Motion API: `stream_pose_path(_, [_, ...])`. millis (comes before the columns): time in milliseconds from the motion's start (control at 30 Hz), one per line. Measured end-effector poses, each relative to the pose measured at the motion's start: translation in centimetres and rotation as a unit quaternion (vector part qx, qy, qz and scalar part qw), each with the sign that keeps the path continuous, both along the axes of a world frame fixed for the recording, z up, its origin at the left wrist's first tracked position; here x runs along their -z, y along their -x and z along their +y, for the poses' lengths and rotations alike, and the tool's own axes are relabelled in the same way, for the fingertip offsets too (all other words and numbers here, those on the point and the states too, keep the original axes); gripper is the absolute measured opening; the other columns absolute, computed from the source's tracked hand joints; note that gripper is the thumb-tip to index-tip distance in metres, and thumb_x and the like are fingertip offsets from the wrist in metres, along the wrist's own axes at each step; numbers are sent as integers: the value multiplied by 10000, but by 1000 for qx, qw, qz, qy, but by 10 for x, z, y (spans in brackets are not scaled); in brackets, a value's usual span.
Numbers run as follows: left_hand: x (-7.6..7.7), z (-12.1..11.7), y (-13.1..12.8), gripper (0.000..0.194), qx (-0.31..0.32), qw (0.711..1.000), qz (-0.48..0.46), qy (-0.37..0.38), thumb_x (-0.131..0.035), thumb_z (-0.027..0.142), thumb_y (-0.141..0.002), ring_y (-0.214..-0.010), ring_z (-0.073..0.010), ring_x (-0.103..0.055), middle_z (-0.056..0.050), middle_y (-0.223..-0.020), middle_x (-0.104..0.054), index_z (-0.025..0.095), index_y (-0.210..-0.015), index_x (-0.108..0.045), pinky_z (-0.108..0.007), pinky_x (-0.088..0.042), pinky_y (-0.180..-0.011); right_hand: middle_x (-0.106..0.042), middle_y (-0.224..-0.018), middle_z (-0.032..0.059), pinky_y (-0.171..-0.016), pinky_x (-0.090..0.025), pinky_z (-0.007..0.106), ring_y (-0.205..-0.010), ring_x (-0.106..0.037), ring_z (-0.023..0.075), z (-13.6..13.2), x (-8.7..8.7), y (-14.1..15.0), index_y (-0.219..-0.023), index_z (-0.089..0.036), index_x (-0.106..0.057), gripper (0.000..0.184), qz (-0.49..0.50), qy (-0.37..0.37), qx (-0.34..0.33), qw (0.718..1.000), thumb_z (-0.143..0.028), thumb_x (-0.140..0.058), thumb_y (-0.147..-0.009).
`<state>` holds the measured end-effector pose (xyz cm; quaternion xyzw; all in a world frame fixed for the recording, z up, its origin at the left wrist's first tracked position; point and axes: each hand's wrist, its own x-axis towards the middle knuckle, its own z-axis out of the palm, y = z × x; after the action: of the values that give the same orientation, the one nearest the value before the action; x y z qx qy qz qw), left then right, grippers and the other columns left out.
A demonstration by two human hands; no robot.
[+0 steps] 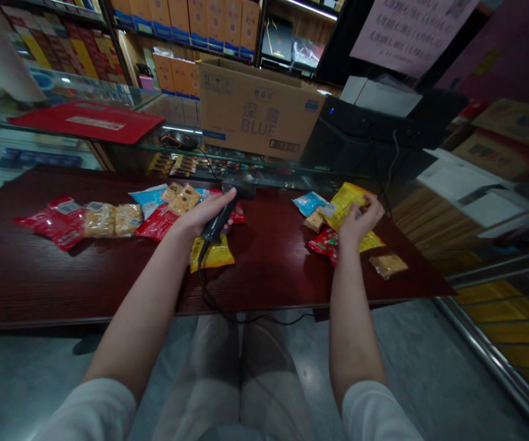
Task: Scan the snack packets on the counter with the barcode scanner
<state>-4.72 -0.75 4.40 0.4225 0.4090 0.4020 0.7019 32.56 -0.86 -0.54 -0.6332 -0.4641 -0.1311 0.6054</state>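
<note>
My left hand (204,215) is wrapped round the handle of a black barcode scanner (232,196), its head pointing to the right and its cable (209,294) trailing off the dark red table (268,263). My right hand (360,222) grips a yellow snack packet (344,202) lifted just above the table. Under that hand lie a red packet (322,242), a blue packet (309,202) and another yellow one. A small clear-wrapped biscuit (388,264) lies to the right. A yellow packet (213,254) lies below my left wrist.
A row of snack packets (101,219), red, blue and clear-wrapped, lies on the table's left half. Behind stands a glass counter (108,98) with a red mat (89,120), a cardboard box (257,110), a black monitor back (365,144) and stocked shelves.
</note>
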Motion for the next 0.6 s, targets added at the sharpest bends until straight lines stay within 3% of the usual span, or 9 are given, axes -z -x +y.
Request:
stream_pose_path(100, [-2,5,10,336,-31,996,66,47,-684,517,-848,-434,-143,-562,-15,-551,-595,190,-885,-617,-227,-453,-395,-270,-1470,219,-1150,-297,583,-1406,-345,349,-2,7,-11,-1221,-166,-473,393,-21,34,48,998,-322,-502,-862])
stream_pose_path(200, [-4,5,10,345,-45,989,112,88,-629,519,-887,-427,-137,-559,-23,-559,-600,184,-823,-580,-226,-462,-389,-162,-1530,238,-1168,-259,592,-1456,-260,362,-9,10,-8,-1289,-139,-439,493,-50,44,52,996,-298,-536,-832])
stream_pose_path(300, [-2,6,6,346,-51,986,118,103,-595,502,-914,-425,-133,-555,-27,-566,-610,175,-802,-583,-236,-487,-402,-258,-1496,211,-1153,-230,636,-1452,-256,372,-18,4,1,-1264,-180,-465,457,-88,44,70,993,-271,-533,-820])
stream_pose_path(433, [7,11,-1,350,-68,989,87,96,-597,490,-918,-405,-119,-533,-28,-587,-620,165,-790,-614,-246,-500,-411,-389,-1386,190,-1104,-250,662,-1369,-357,393,-23,-3,14,-1182,-210,-511,396,-114,26,93,989,-240,-548,-788])
stream_pose_path(600, [19,19,-18,400,-72,996,-4,45,-588,543,-909,-388,-96,-505,-20,-589,-608,160,-797,-621,-210,-427,-366,-461,-1268,177,-1052,-326,618,-1284,-428,362,-19,-4,41,-1133,-211,-530,325,-128,-7,15,992,-223,-507,-809])
